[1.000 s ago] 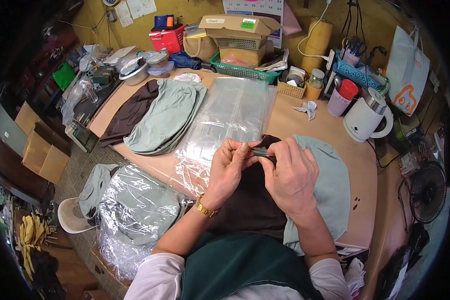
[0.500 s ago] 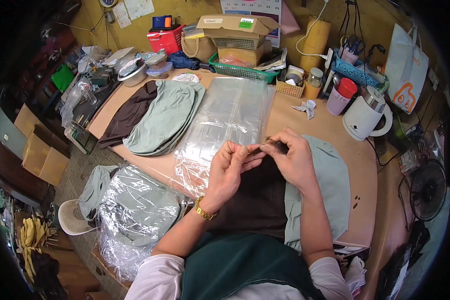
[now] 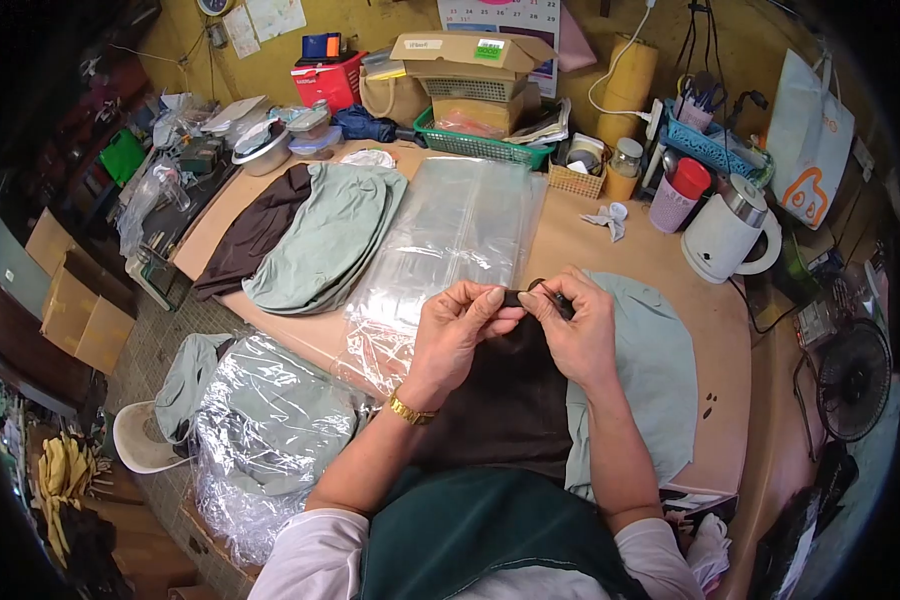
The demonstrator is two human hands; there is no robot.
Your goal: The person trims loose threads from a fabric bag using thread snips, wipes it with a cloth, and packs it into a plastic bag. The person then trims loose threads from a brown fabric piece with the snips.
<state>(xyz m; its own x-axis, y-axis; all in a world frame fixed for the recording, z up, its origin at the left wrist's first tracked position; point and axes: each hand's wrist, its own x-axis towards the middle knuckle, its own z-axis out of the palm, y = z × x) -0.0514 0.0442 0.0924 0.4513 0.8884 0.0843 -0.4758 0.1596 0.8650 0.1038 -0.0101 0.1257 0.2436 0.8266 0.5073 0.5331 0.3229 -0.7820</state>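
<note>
Both hands meet above the dark brown fabric piece [image 3: 495, 410], which lies on the table in front of me. My left hand [image 3: 460, 325] is closed, with thumb and fingers pinching a narrow dark edge of this fabric. My right hand [image 3: 578, 325] is closed around a small black object [image 3: 564, 306] with a curved dark part near the thumb; the fingers hide most of it. Its fingertips are right beside the pinched edge. Under my right forearm lies a pale grey-green fabric piece [image 3: 645, 360].
Clear plastic bags [image 3: 450, 220] lie flat beyond my hands. Stacked grey-green pieces [image 3: 320, 240] and brown fabric [image 3: 255, 235] are left of them. A plastic-wrapped bundle [image 3: 275, 420] sits lower left. A white kettle [image 3: 725, 230], cups and baskets stand at the back right.
My right hand has turned and lowered slightly, showing more of the black object and its curved part. My left hand keeps its pinch on the dark fabric edge.
</note>
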